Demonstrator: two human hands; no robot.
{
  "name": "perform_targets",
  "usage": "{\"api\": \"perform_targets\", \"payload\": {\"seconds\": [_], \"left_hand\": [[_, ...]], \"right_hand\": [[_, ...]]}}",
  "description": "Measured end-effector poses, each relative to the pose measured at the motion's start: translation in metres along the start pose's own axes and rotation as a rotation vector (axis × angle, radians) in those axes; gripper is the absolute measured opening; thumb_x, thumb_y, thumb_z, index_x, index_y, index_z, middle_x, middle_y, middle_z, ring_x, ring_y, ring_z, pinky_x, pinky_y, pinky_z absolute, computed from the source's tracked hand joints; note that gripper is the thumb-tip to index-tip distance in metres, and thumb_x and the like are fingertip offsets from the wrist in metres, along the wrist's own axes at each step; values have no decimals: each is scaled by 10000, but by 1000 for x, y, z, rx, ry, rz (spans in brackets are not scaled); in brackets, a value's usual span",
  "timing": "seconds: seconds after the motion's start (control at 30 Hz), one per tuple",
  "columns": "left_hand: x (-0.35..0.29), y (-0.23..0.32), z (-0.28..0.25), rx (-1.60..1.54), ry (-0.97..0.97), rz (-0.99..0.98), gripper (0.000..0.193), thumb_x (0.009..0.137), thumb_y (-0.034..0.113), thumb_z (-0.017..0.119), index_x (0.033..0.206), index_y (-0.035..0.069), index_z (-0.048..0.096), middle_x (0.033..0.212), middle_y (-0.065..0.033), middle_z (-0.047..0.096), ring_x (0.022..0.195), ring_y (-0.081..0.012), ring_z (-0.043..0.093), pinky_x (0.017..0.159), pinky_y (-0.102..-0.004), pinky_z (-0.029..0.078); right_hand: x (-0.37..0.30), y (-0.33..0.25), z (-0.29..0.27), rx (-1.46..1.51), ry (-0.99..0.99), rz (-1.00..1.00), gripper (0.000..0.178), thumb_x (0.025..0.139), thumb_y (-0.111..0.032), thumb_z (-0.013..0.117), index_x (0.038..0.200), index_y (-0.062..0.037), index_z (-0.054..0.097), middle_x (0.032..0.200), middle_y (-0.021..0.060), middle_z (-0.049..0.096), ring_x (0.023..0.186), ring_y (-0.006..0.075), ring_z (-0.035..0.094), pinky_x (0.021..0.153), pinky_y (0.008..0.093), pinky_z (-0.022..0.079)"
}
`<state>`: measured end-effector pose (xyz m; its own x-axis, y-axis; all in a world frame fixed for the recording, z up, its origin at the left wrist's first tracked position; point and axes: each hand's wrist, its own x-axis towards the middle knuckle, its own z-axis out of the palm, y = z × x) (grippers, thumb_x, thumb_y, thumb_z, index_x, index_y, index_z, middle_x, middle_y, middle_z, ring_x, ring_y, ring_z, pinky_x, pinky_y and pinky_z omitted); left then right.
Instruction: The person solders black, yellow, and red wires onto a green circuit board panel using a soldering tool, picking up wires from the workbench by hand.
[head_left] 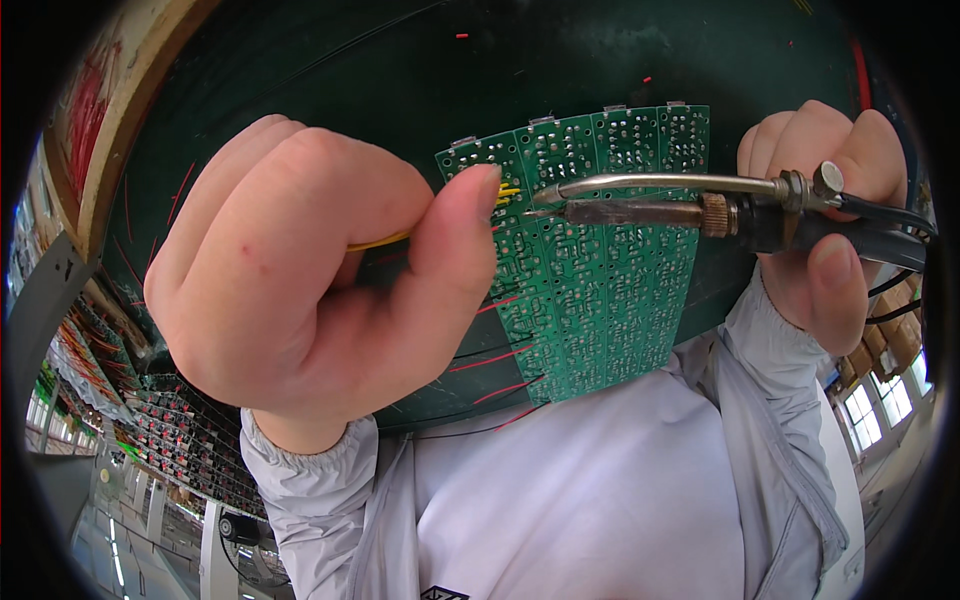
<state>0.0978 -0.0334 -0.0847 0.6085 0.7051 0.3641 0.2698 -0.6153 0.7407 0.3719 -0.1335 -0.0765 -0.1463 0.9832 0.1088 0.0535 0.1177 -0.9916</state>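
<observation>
A green panel of joined circuit boards (pixel 610 290) lies in front of me, dotted with solder joints. My left hand (pixel 330 270) pinches yellow wires (pixel 380 241); their ends stick out past the thumb, over the panel's upper left part. My right hand (pixel 830 220) grips a soldering iron (pixel 680 212) with a curved metal feed tube fixed above its shaft. The iron points left, its tip close to the yellow wire ends; whether they touch I cannot tell. Red wires (pixel 502 357) and black ones run off the panel's left edge.
Under the panel is a dark green work surface (pixel 400 75) with small red scraps and loose red wires. A wooden frame edge (pixel 130 120) rises at the left, with bundled red wires beyond it. Many populated boards (pixel 190 435) are at the lower left. Black cables trail from the iron.
</observation>
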Motion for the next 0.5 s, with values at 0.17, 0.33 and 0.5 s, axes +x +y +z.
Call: {"api": "perform_targets", "payload": {"seconds": [0.17, 0.33, 0.5], "left_hand": [[-1, 1, 1, -15, 8, -11, 263, 789, -16, 775, 687, 29, 537, 586, 15, 435, 487, -49, 304, 450, -224, 178], [-2, 1, 1, -3, 9, -8, 259, 787, -19, 778, 689, 24, 542, 588, 13, 439, 485, -47, 305, 448, -222, 184], [-2, 2, 2, 6, -1, -14, 258, 785, -20, 779, 690, 23, 543, 589, 11, 443, 483, -46, 312, 446, -221, 187]], "right_hand": [[1, 2, 3, 3, -12, -12, 284, 856, -270, 664, 1016, -124, 481, 850, 71, 531, 652, 115, 471, 590, 256, 376], [0, 2, 4, -12, -5, -18, 281, 857, -267, 665, 1002, -122, 474, 845, 72, 528, 647, 118, 469, 587, 257, 374], [0, 2, 3, -43, -2, -19, 290, 859, -282, 670, 983, -120, 464, 844, 75, 524, 631, 115, 451, 578, 262, 365]]}}
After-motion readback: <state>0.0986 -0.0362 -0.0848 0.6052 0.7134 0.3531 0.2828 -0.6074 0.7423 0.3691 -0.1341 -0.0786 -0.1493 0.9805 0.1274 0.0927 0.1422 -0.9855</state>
